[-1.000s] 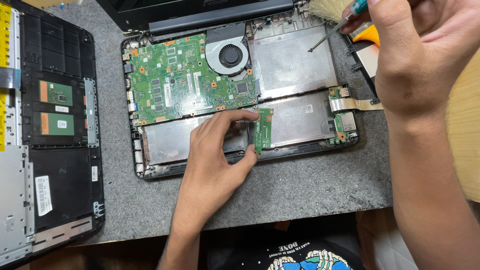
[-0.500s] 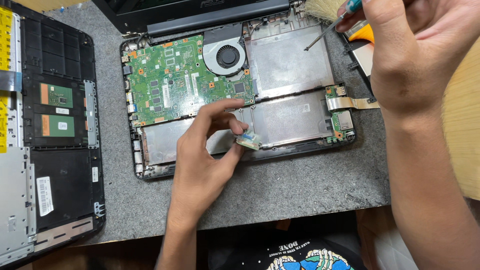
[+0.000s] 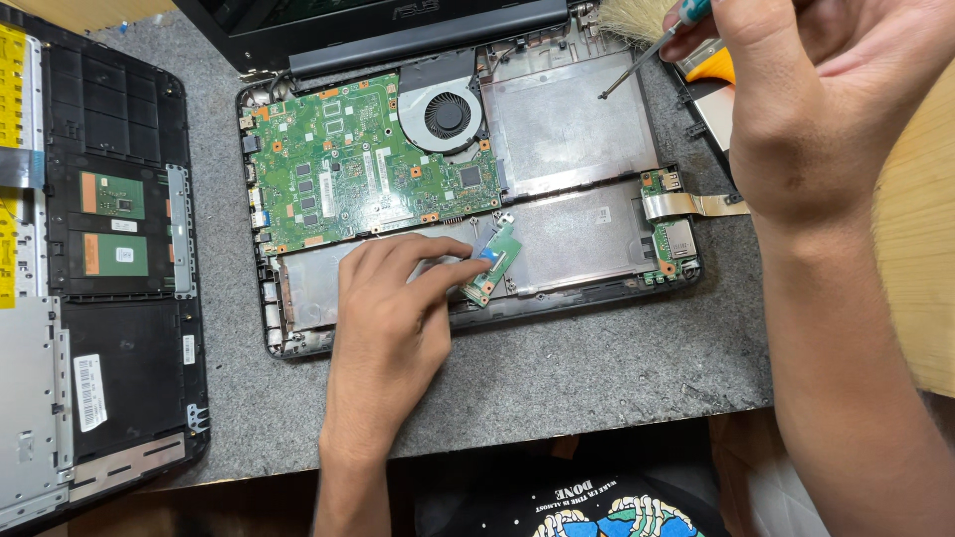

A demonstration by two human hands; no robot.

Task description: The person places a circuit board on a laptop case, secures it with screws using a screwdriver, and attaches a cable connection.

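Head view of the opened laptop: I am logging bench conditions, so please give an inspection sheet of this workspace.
Surface: grey speckled stone-like bench top, wooden surface at its right.
Job's things: black opened laptop base with green mainboard and round black fan; small green circuit board, tilted.
Clutter: removed black bottom cover at left; pale bristle brush.
Hands: left hand fingers on the small board; right hand holds a thin teal-handled screwdriver.
Cables: flat tan ribbon cable at the right edge.
Surroundings: dark printed shirt below.
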